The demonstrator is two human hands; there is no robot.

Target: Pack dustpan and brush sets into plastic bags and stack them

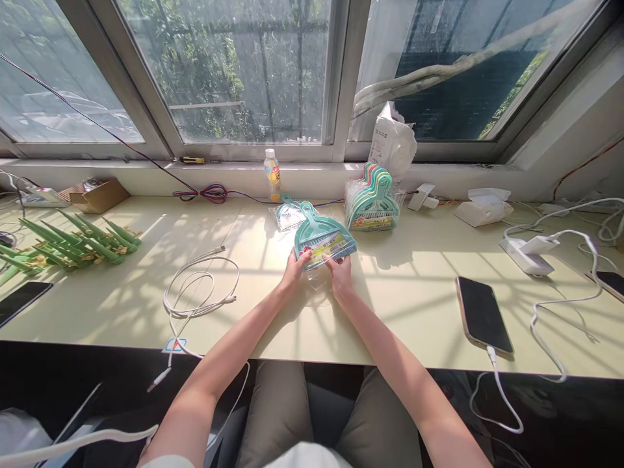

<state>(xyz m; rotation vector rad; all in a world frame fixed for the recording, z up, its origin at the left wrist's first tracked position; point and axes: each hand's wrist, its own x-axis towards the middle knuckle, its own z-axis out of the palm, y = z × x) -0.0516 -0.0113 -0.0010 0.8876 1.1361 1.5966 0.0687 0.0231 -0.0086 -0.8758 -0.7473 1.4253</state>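
Observation:
A packaged mini dustpan and brush set [322, 235], teal with a yellow label and clear wrap, is held up between my two hands above the table. My left hand [294, 268] grips its lower left corner, and my right hand [340, 272] grips its lower right edge. Just behind it lies another wrapped teal dustpan set [289, 214], partly covered by the held one. To the right, a row of similar dustpan sets [373, 201] stands upright against the wall, their handles red, yellow and teal.
A drink bottle [272, 174] stands by the sill. Coiled white cable [202, 286] lies left, beyond it green okra-like pods [73, 240] and a cardboard box [97, 195]. At right are a charging phone [484, 315], a power strip [527, 259] and a tissue pack [484, 207].

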